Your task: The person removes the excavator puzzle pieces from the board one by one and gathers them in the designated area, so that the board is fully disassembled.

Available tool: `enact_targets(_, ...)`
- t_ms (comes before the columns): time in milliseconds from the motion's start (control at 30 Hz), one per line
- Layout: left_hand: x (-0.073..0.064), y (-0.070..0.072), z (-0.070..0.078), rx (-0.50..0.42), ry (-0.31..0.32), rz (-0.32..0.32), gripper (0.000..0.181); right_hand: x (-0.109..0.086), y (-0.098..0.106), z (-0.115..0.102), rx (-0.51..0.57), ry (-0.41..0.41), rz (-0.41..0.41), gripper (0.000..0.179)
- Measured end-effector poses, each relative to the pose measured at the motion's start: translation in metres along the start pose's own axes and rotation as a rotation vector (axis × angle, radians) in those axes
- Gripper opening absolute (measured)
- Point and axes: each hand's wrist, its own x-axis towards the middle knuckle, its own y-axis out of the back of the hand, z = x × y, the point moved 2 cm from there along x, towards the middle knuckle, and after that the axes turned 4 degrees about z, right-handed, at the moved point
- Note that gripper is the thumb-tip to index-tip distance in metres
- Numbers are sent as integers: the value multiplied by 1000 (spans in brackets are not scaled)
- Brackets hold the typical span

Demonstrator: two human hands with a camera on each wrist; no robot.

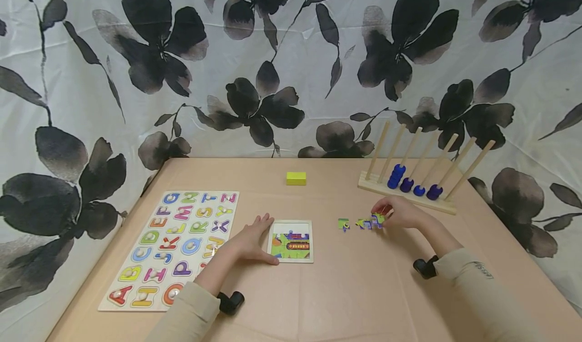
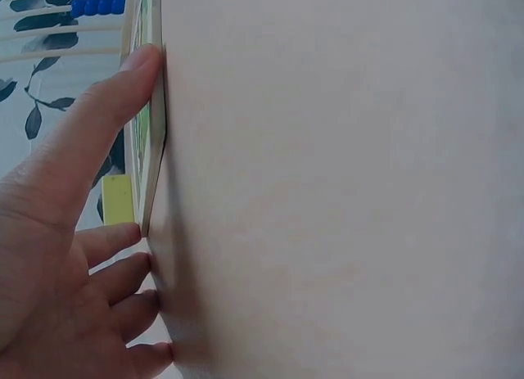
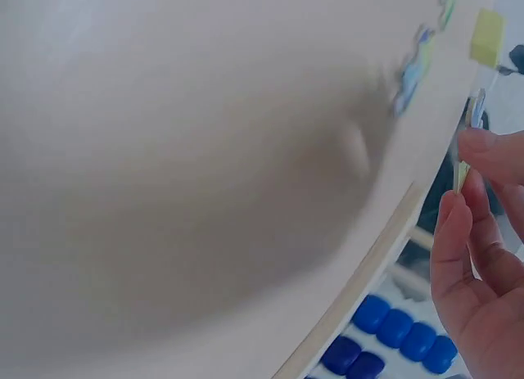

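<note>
My left hand (image 1: 249, 243) rests against the left side of a small white-framed jigsaw puzzle (image 1: 311, 241), thumb on its near left corner. In the left wrist view the thumb (image 2: 115, 97) lies across the frame's edge, the fingers fairly straight. Assembled colourful pieces (image 1: 295, 246) fill the lower part of the frame; the upper part shows bare backing. My right hand (image 1: 402, 213) pinches a jigsaw piece (image 3: 475, 109) between thumb and fingertips, raised off the table. Loose jigsaw pieces (image 1: 362, 224) lie beside that hand, with another piece (image 1: 343, 224) farther left.
A white alphabet board (image 1: 156, 226) with colourful knobbed letters lies at the left. A yellow block (image 1: 296, 179) sits near the back edge. A wooden peg rack (image 1: 377, 184) with blue beads stands at the back right. Patterned cloth (image 1: 254, 54) hangs behind the table.
</note>
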Motion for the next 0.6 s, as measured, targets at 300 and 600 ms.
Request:
enact_targets(300,0,0,0,-11,7,-4,108,-9,4,20,-11,-77,-8,32)
enact_targets(600,-2,2,1,-5,-3,-5,107,-11,3,32,-17,-111,-9,34)
